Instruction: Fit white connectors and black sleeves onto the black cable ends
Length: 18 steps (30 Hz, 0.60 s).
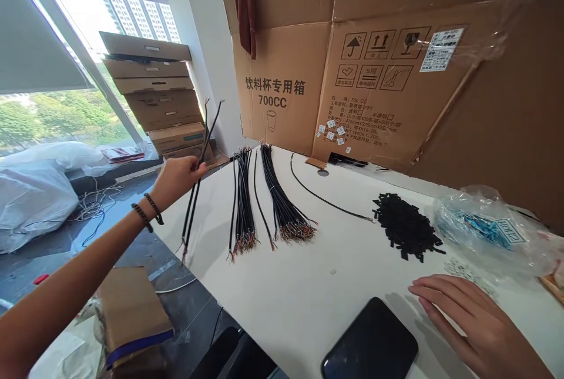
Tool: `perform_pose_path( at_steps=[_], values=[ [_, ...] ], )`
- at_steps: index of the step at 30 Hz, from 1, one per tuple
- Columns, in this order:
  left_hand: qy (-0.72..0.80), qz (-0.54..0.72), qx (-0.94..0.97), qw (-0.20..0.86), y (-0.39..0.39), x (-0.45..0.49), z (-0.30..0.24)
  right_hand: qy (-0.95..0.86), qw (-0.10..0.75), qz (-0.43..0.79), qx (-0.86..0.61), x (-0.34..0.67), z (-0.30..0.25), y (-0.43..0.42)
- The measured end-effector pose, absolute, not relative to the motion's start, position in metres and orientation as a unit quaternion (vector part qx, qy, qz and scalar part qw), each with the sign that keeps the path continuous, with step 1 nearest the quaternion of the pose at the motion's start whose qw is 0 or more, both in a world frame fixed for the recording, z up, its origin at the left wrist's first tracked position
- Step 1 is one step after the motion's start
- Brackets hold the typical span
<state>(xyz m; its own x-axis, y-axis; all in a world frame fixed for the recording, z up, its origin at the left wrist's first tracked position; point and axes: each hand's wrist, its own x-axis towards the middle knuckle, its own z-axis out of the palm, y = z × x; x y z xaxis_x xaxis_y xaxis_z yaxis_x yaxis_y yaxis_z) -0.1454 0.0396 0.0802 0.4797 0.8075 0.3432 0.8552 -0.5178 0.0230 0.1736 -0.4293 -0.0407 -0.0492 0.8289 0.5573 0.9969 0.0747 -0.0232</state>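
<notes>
My left hand (pixel 176 178) is raised above the table's left edge, gripping a pair of black cables (pixel 192 212) whose frayed ends hang below it. On the white table (pixel 286 297) lie two thick bundles of black cables (pixel 244 203) (pixel 284 194) with coloured wire ends towards me. A single black cable (pixel 326 194) curves to their right, beside a heap of short black strips (pixel 405 226). My right hand (pixel 467 320) lies on the table with its fingers apart, holding nothing. It is nearest a black smartphone (pixel 370 341) to its left.
A large printed cardboard sheet (pixel 352 73) stands along the table's far side. A crumpled plastic bag (pixel 480 229) holding blue items lies at the right. Flat cardboard boxes (pixel 154 91) are stacked by the window, and a cardboard package (pixel 132 314) sits below the table's left edge.
</notes>
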Motion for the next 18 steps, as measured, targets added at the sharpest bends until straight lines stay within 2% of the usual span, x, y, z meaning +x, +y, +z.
perform_pose_path(
  at_steps=[3, 8, 13, 18],
  values=[
    [-0.476, -0.157, -0.865, 0.044, 0.053, -0.107, 0.074, -0.700, 0.224, -0.178, -0.655, 0.167, -0.042, -0.426],
    [-0.486, -0.089, -0.868, -0.051, 0.076, -0.054, 0.027, -0.703, 0.234, -0.158, -0.652, 0.148, -0.036, -0.419],
    [-0.481, -0.050, -0.867, -0.121, 0.080, -0.046, -0.009, -0.711, 0.232, -0.158, -0.644, 0.135, -0.025, -0.416],
    [-0.484, -0.067, -0.857, -0.165, 0.081, -0.048, -0.009, -0.718, 0.233, -0.151, -0.638, 0.133, -0.022, -0.413]
  ],
)
